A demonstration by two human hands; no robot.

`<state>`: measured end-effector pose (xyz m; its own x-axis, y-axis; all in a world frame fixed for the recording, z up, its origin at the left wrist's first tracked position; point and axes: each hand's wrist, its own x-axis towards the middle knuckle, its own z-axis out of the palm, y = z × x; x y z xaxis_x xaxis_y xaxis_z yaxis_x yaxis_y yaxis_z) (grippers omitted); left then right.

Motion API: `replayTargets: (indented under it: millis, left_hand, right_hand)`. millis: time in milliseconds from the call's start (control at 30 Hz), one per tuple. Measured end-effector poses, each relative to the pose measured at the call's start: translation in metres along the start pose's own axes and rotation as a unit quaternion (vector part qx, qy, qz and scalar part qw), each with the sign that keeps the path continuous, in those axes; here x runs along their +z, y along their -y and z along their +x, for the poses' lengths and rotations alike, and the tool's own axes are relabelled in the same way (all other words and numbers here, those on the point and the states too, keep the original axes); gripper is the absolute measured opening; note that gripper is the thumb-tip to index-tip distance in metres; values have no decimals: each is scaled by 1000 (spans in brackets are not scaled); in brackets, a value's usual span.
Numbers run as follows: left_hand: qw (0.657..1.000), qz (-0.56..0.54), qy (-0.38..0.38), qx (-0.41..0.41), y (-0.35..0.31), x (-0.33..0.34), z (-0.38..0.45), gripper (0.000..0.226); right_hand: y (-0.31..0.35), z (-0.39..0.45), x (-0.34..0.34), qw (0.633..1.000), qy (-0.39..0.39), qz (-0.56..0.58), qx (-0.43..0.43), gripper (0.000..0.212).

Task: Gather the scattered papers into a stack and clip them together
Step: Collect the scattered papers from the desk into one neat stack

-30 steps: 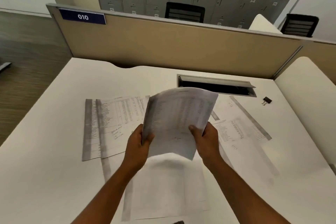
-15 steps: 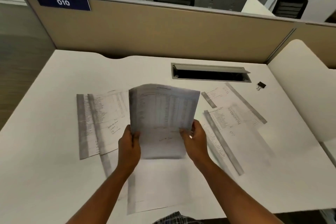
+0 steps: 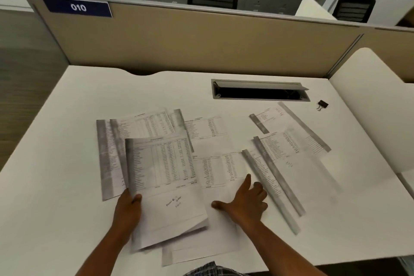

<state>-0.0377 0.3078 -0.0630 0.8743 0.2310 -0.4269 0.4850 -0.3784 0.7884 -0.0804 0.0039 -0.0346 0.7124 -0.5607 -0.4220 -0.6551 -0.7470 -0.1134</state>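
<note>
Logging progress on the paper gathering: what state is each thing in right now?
left hand: grips the gathered sheets
gathered sheets: held, unclipped
right hand: fingers spread, flat on a loose sheet
loose papers: scattered on the desk
binder clip: lying unused
cable tray lid: open

A small stack of printed sheets (image 3: 168, 188) with tables and a handwritten note is lifted at the counter's (image 3: 56, 186) near edge, its left side pinched by the left hand (image 3: 127, 208). More sheets lie flat: two overlapped (image 3: 112, 152) towards the left edge, two in the middle (image 3: 215, 163), one partly under the stack (image 3: 201, 251) at the near edge, and three with grey margins (image 3: 289, 148) fanned towards the right. A black binder clip (image 3: 322, 104) lies apart near the far right corner.
</note>
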Motion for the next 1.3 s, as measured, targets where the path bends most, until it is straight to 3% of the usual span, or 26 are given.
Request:
replayTargets:
  millis: [133,233,367,600,733,967,1033,1133,1300]
  left_hand:
    - [1000,-9,22,-7,3,-3,2,37]
    - [999,-27,42,-14,6,-6,4,39]
    - [997,-52,59,-22,7,-9,1,37]
    - [996,-65,56,-13,1,-12,-2,39]
    - [997,-42,61,-4,-2,-10,-3,36]
    - [998,-7,54,-18,1,-9,2,35]
    - [998,-2,58,-22,2,-9,3,36]
    - [998,-4,56,-27,1,-10,4,36]
    - [998,-6,59,-35,-2,-12,4,36]
  right_hand:
    - [14,11,-3,1000,14,0,-9,159]
    - [15,16,-1,998,17,63,-13,148]
    - [3,22,-2,975,4,219,-42,109]
    - [-33,43,-12,929,50,363,-43,52]
    - [-50,49,-28,892,58,443,-71,54]
    - [-55,51,-85,782,48,617,-80,52]
    - [-45,50,-99,767,66,630,-105,59]
    - [-32,51,-117,759,66,633,-135,88]
    - [-20,53,-139,734,73,655,-160,71]
